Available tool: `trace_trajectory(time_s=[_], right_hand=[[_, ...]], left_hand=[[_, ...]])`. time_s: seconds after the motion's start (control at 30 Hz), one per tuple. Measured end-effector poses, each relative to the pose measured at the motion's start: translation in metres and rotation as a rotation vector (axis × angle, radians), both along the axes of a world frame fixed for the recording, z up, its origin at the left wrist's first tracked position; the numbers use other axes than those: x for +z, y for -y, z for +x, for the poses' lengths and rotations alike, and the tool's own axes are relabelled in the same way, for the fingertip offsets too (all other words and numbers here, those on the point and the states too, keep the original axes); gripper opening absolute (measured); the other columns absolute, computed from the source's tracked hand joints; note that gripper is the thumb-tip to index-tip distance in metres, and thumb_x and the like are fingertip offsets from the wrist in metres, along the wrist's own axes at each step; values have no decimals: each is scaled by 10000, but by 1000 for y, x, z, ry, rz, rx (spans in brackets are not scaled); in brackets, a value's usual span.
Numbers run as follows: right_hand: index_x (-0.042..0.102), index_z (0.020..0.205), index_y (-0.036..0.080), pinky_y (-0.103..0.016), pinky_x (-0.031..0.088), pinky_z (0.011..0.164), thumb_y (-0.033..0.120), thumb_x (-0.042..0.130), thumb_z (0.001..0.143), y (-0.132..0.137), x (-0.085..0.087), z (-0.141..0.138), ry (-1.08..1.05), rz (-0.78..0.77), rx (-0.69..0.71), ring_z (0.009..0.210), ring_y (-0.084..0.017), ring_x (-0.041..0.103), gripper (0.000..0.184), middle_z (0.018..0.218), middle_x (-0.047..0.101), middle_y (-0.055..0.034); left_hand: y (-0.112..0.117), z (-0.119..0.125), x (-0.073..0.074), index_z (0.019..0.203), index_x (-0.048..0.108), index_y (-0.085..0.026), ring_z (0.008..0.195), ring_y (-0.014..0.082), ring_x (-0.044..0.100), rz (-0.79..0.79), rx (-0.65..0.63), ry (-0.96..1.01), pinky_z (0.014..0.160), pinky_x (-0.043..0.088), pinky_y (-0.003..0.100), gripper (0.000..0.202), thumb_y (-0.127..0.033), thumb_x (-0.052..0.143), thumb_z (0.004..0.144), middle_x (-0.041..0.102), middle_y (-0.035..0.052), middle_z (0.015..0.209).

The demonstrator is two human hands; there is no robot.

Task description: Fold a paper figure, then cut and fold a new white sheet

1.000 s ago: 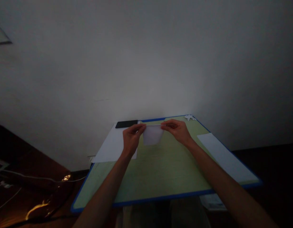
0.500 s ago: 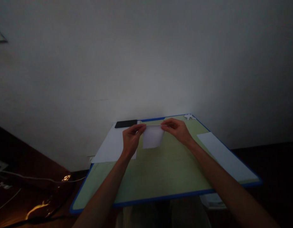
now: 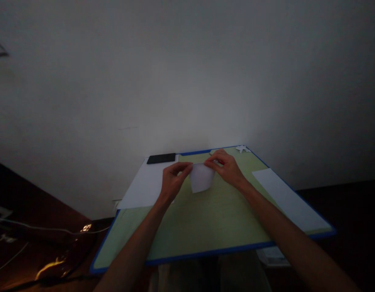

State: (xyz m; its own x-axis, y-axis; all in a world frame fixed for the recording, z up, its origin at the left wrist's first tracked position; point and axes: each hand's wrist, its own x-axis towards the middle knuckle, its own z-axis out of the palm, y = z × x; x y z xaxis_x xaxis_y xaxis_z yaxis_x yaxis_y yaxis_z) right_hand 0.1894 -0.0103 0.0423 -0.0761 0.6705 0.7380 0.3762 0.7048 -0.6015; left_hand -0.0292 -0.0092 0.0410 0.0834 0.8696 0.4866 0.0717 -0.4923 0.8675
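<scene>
1. Now the left hand [image 3: 172, 180] sits nearer the right hand [image 3: 226, 167] than half a second ago; gap between the two pinches narrower
2. Small paper [image 3: 202, 178] comes along toward 3 o'clock, lower edge now slanting, left corner hanging lowest; reads as a shift of grip or a turn of the piece, top edge probably less taut
3. Hands, two: each with thumb and forefinger pinched together on the small paper's top edge, left at its 11 o'clock, right at its 1 o'clock; how the other fingers curl is hard to tell in this light
4. Small paper, one: hanging between the hands, over the 12 o'clock part of the tabletop [image 3: 212, 227], wall side taken as 12
5. Larger white sheets, two: left sheet [image 3: 139, 188] at 10 o'clock, right sheet [image 3: 289, 200] at 3 o'clock, both lying flat
6. Dark flat slab, one [image 3: 161, 158], at 11 o'clock, on the left sheet's far end
7. Jagged white scraps [image 3: 242, 149] at 1 o'clock, one cluster; pieces within it too small to count
</scene>
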Motion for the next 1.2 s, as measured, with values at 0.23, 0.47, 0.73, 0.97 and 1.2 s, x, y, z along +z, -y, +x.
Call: trace_trajectory(time_s=[0.23, 0.47, 0.73, 0.97, 1.2], right_hand=[[737, 815, 270, -371, 468, 788, 460, 700, 894, 9, 3, -8, 80, -42, 77, 870, -218, 592, 209, 831, 681, -31], [729, 789, 260, -341, 468, 718, 464, 748, 850, 4, 0, 1, 94, -66, 100, 833, -202, 594, 214, 810, 673, -28], [726, 778, 224, -333, 508, 703, 513, 774, 787, -8, 1, 39, -174, -114, -62, 761, -182, 612, 293, 833, 690, -38], [731, 1064, 254, -331, 548, 811, 476, 754, 814, 2, -11, -4, -170, -270, 194, 928, -194, 683, 335, 1079, 735, -56], [731, 813, 219, -316, 531, 695, 493, 759, 786, 1, -15, -15, -239, -304, 160, 752, -185, 662, 276, 805, 730, -32]], left_hand=[[5, 1, 7, 823, 803, -229, 747, 198, 684, 116, 29, -197, 686, 518, 296, 152, -375, 778, 786, 781, 50, 820], [2, -5, 8, 768, 792, -219, 690, 177, 640, 169, 105, -253, 686, 483, 289, 128, -343, 765, 785, 760, 30, 747], [-24, -36, 15, 788, 775, -175, 682, 165, 650, 54, 260, 175, 661, 506, 274, 231, -351, 848, 658, 752, 37, 762], [-12, -11, 3, 790, 780, -184, 698, 169, 652, 18, 123, 89, 636, 493, 262, 217, -365, 847, 691, 755, 45, 769], [-7, -5, 1, 748, 770, -181, 710, 167, 648, -28, 43, 82, 665, 498, 271, 197, -348, 853, 683, 745, 44, 763]])
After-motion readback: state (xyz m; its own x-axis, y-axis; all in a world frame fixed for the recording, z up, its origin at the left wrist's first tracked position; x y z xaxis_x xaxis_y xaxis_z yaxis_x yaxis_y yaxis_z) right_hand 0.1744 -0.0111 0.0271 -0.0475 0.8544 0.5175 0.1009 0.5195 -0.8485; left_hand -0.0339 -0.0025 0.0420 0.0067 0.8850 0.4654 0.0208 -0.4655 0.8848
